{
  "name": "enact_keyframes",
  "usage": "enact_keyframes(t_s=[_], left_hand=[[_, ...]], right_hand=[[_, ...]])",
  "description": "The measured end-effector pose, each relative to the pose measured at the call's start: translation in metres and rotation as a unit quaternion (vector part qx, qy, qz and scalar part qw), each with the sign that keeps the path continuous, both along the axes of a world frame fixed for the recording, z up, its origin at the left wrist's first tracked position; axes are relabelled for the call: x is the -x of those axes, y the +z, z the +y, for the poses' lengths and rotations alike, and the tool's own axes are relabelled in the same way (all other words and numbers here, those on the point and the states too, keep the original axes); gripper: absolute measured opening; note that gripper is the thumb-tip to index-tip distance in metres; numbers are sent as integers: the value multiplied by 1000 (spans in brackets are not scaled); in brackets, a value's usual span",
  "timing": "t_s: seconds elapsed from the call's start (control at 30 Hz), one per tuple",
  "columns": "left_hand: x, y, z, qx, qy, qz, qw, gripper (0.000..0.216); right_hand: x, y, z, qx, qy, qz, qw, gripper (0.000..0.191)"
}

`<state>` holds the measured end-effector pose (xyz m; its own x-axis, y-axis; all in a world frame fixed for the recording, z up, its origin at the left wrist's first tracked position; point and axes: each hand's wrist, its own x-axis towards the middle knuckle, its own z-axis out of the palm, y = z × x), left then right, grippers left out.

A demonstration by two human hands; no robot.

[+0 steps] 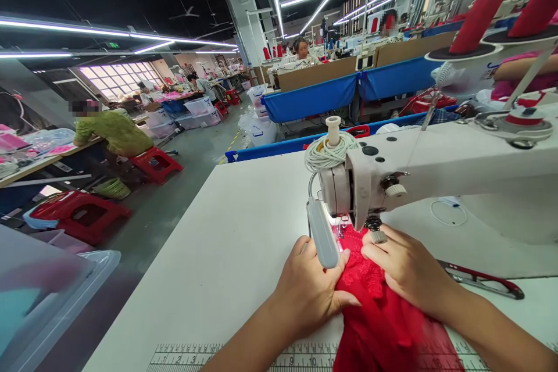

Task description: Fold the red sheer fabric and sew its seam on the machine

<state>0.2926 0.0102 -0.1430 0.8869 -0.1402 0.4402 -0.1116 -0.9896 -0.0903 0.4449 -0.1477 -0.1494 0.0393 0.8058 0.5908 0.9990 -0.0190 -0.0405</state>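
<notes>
A piece of red lace fabric [378,314] lies on the white sewing table [226,244], running up under the needle of a white sewing machine [436,168]. My left hand [310,290] rests flat on the fabric's left edge, just below the machine's grey lamp bar [322,233]. My right hand [407,267] presses on the fabric's right side, fingers close to the presser foot. The needle area is partly hidden by the machine head.
Scissors with red handles [483,282] lie to the right of my hand. A printed ruler [244,357] runs along the table's front edge. Red thread cones [482,11] stand behind the machine. A clear plastic bin [56,302] sits at left. Other people work at far tables.
</notes>
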Motion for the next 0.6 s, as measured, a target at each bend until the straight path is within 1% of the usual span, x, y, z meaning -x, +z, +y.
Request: enact_keyframes(t_s=[0.17, 0.27, 0.37, 0.43, 0.5, 0.6], left_hand=[[0, -1, 2, 8, 3, -20, 1000, 82], [-1, 1, 4, 13, -4, -24, 1000, 79], [-3, 5, 5, 13, -35, -26, 999, 81], [-3, 7, 4, 10, -70, 6, 997, 81], [-2, 9, 4, 12, -100, 48, 994, 70], [2, 15, 3, 34, -101, 99, 989, 42]], right_hand=[[0, 3, 2, -2, -9, 10, 1000, 33], [0, 4, 1, 1, -7, 18, 1000, 34], [0, 5, -2, 15, -6, 28, 999, 36], [-1, 5, -4, 27, -3, 33, 999, 36], [-1, 6, -5, 35, 2, 38, 999, 38], [-1, 6, -7, 22, 0, 35, 999, 40]])
